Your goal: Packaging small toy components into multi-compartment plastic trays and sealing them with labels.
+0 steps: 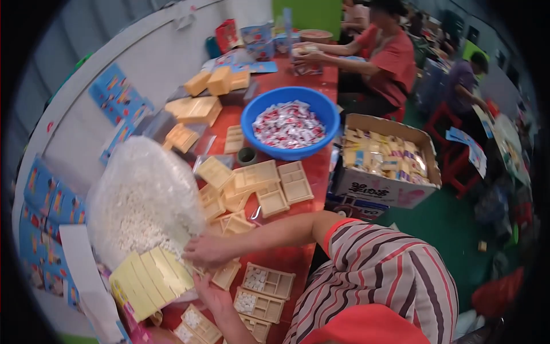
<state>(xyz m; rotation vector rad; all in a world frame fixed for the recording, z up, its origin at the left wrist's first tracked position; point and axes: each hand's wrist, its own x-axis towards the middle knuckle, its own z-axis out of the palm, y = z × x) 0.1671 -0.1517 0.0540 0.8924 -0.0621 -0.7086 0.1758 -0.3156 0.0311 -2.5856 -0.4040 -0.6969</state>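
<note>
My right hand [209, 250] reaches across the table to the mouth of a clear plastic bag [123, 166] full of small white pieces [134, 215]. Its fingers are curled, and what they hold, if anything, is hidden. Just below it is my left hand [213, 293], beside a cream divided tray [227, 275]; its fingers are partly hidden. Left of both hands, a pale yellow folded sheet [152, 281] leans against the bag. Close to my left forearm lie more divided trays, including one [268, 281] with white pieces in one compartment and another [193, 327] with white pieces in it.
Several cream trays [255, 176] are piled farther up the red table [298, 223]. Beyond them stands a blue basin [291, 150] of small wrapped packets. A cardboard box [378, 190] of packaged goods is at the right. Another person [395, 63] works at the far end.
</note>
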